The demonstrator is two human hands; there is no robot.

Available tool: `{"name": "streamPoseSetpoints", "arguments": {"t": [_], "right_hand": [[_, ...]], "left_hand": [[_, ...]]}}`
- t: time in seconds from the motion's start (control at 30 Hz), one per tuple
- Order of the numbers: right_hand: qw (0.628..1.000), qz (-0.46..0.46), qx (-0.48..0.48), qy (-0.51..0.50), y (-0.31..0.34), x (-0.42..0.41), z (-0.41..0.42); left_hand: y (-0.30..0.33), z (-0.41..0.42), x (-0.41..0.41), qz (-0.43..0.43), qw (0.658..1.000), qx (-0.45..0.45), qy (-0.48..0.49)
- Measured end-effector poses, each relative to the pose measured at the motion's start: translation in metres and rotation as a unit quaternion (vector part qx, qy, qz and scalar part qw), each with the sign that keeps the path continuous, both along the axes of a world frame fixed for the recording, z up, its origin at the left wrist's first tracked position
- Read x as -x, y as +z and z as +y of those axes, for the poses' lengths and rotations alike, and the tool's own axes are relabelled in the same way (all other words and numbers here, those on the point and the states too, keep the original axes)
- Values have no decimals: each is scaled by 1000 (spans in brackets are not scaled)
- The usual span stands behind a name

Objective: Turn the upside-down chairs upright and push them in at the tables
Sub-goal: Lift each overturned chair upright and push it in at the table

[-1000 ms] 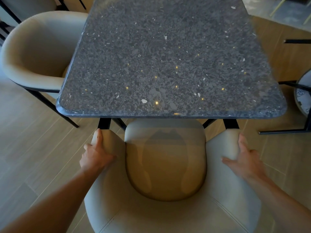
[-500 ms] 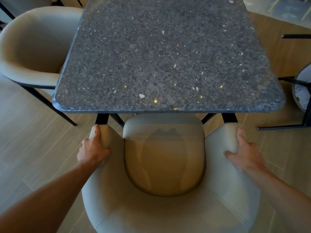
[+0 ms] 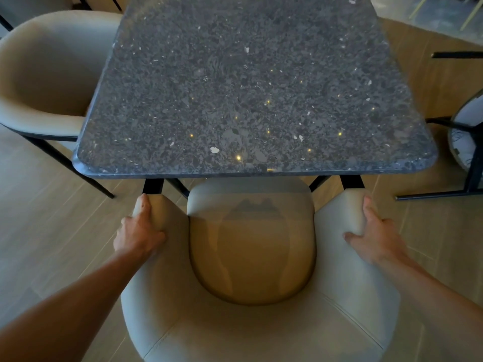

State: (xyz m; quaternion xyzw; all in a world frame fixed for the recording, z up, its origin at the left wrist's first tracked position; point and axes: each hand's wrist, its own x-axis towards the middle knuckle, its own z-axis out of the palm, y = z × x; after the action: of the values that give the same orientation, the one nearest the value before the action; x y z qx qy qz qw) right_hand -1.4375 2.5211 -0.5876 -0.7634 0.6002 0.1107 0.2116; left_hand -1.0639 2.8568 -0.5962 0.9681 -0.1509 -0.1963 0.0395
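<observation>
While the beige tub chair (image 3: 251, 257) stands upright with its seat front just under the dark stone table (image 3: 251, 87), left hand (image 3: 138, 231) and right hand (image 3: 373, 233) grip its armrests; pushing in looks nearly done.

Light wood plank floor (image 3: 47, 205), dark speckled stone bench (image 3: 248, 87) with small yellow light spots, black metal legs (image 3: 439, 195) at right, grey floor patch (image 3: 431, 9) far off
</observation>
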Motion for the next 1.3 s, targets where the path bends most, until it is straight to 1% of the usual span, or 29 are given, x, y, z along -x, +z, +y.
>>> {"name": "streamPoseSetpoints", "arguments": {"t": [0.23, 0.4, 0.53, 0.67, 0.8, 0.93, 1.07, 1.23, 1.3], "right_hand": [[1000, 1, -25, -3, 6, -5, 1], [998, -17, -55, -12, 22, -14, -1], [999, -24, -43, 9, 46, -25, 6], [993, -89, -72, 29, 88, -38, 23], [983, -153, -96, 24, 141, -40, 44], [974, -206, -97, 7, 189, -32, 59], [954, -275, -98, -63, 233, -7, 63], [927, -355, -26, -119, 282, 58, 50], [921, -365, -11, -135, 304, 96, 42]], "left_hand": [[7, -1, 2, 20, 1000, -17, 3], [28, -16, 1, 18, 999, -37, 0], [54, -29, 6, 18, 999, -34, -5], [96, -34, 22, 24, 998, 38, -32], [154, -45, 47, 39, 992, 102, -61], [209, -55, 70, 47, 984, 157, -73], [262, -76, 97, 46, 978, 177, -100], [323, -147, 158, 77, 961, 224, -144], [344, -185, 194, 80, 948, 252, -178]]}}
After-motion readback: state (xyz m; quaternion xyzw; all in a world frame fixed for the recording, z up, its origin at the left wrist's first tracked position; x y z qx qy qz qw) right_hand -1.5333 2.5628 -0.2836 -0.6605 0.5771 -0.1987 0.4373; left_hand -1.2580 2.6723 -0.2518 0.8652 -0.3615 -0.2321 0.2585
